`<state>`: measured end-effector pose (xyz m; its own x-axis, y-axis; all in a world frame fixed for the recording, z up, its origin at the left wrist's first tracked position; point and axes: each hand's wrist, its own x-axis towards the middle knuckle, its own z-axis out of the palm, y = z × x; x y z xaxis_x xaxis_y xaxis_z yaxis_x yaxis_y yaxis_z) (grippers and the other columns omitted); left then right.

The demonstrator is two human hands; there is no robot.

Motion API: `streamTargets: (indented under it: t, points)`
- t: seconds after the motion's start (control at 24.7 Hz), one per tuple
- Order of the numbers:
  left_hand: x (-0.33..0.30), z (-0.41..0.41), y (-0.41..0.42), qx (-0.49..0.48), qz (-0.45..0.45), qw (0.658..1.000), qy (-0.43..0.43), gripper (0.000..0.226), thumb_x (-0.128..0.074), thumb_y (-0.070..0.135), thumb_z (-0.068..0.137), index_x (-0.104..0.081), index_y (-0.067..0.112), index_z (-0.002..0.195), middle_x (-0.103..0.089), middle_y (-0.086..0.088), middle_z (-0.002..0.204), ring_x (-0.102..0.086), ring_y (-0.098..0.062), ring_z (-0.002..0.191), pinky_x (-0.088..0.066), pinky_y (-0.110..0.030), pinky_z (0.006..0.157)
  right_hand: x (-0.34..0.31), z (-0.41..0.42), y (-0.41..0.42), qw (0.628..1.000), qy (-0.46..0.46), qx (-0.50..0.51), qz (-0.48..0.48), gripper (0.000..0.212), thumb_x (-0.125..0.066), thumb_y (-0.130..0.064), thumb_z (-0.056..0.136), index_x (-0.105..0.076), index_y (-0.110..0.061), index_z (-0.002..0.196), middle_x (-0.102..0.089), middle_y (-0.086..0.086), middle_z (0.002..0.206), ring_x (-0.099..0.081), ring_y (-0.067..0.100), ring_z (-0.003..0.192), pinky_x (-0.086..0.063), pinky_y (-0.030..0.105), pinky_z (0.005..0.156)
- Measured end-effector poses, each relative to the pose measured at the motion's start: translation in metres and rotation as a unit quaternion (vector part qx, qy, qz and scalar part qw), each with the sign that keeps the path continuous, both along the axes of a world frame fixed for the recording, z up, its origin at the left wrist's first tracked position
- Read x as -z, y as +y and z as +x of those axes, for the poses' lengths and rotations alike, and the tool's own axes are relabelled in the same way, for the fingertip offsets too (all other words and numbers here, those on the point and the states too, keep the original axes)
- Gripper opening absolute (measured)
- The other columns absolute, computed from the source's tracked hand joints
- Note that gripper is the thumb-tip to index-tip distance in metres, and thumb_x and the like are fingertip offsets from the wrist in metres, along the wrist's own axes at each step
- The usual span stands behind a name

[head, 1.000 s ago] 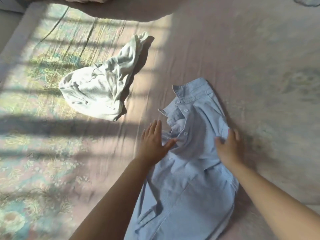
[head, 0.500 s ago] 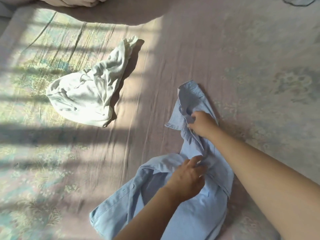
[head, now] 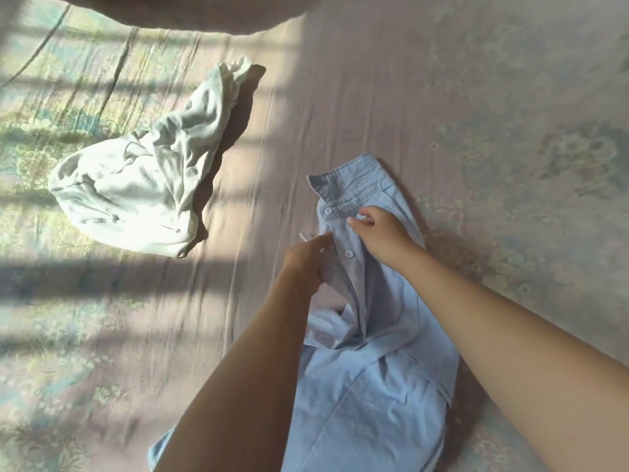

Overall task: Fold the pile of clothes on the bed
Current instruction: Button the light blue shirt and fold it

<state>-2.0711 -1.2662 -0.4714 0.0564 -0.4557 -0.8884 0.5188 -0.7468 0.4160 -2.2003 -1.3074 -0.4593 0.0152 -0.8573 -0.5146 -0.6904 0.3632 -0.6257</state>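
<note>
Both hands pinch the blue button-up shirt [head: 371,376] on the bed [head: 476,114]: right hand [head: 379,233] near the collar, left hand [head: 306,264] at the placket; its length trails toward the person

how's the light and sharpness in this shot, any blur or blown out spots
Head view: hard sun stripes the bed at left with barred shadows and overexposes the white garment; the right side lies in even shade; motion blur softens the left forearm; the blue shirt is clear.
</note>
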Motion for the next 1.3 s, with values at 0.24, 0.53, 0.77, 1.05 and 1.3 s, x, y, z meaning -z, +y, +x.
streamTargets:
  t: [0.24,0.53,0.77,1.05,1.3]
  points:
    - [-0.025,-0.003,0.019,0.081,-0.221,0.971,0.038,0.018,-0.059,0.003,0.089,-0.070,0.016,0.094,-0.069,-0.005,0.084,-0.065,-0.019,0.076,-0.054,-0.032,0.070,-0.017,0.003,-0.027,0.894,-0.311,0.251,0.200,0.033,-0.054,-0.038,0.094,-0.060,-0.008,0.105,-0.067,0.008,0.098,-0.065,0.020,0.086,-0.055,0.036,0.078]
    - [-0.124,0.013,0.053,0.089,-0.256,0.928,-0.257,0.023,-0.056,-0.004,0.083,-0.063,0.017,0.089,-0.062,-0.002,0.078,-0.059,-0.012,0.068,-0.057,-0.034,0.064,-0.116,-0.020,0.013,0.909,-0.325,0.206,0.159,0.011,-0.056,-0.007,0.093,-0.066,-0.004,0.092,-0.065,0.010,0.082,-0.063,0.014,0.066,-0.054,0.025,0.066]
    - [-0.229,0.042,0.089,0.031,-0.243,0.830,-0.501,0.031,-0.046,0.001,0.087,-0.048,0.022,0.110,-0.060,-0.010,0.089,-0.062,-0.029,0.075,-0.054,-0.048,0.068,-0.234,-0.073,0.049,0.925,-0.268,0.268,0.015,0.011,-0.059,-0.017,0.092,-0.059,-0.015,0.082,-0.061,0.010,0.077,-0.056,0.019,0.062,-0.048,0.025,0.055]
    - [-0.429,0.101,0.108,0.000,-0.278,0.800,-0.532,0.022,-0.049,0.017,0.079,-0.055,0.003,0.063,-0.053,-0.012,0.058,-0.058,-0.035,0.062,-0.053,-0.042,0.058,-0.444,-0.091,0.088,0.918,-0.307,0.224,-0.116,0.010,-0.060,-0.014,0.091,-0.059,-0.005,0.087,-0.060,0.010,0.065,-0.056,0.019,0.055,-0.043,0.025,0.054]
    - [-0.570,0.130,0.147,0.012,-0.395,0.825,-0.405,0.016,-0.049,0.000,0.080,-0.055,0.009,0.068,-0.055,-0.006,0.057,-0.054,-0.021,0.052,-0.045,-0.027,0.044,-0.569,-0.048,0.156,0.870,-0.455,0.116,-0.152,0.004,-0.055,-0.009,0.091,-0.058,-0.010,0.089,-0.067,0.006,0.071,-0.064,0.016,0.054,-0.053,0.024,0.050]
